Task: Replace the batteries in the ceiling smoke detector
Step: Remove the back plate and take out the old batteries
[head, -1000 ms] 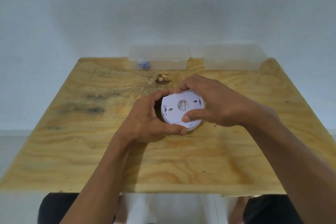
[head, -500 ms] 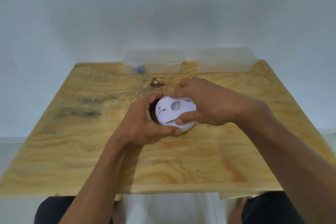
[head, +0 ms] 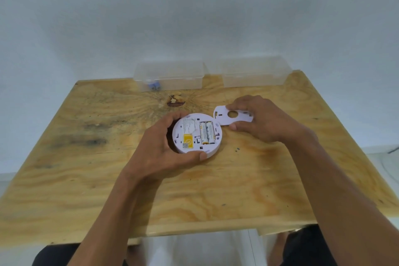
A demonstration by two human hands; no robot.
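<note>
At the table's [head: 86, 179] middle, the left hand [head: 159, 153] grips the detector [head: 197, 134], two batteries [head: 207, 133] exposed inside; just right, the right hand [head: 261, 121] pinches its cover [head: 233, 115].

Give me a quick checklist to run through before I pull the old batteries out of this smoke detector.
1. Cover plate off the detector: ok. The right hand holds the cover plate clear of the smoke detector.
2. Detector held steady: ok. The left hand grips its rim on the table.
3. Old batteries reachable: ok. Two batteries lie side by side in the open bay.
4. A hand free to pull them: not ok. Both hands are holding something; set the plate down first.
5. Replacements ready: cannot tell. Two blue-ended items sit in the left clear box, too small to identify.
</note>
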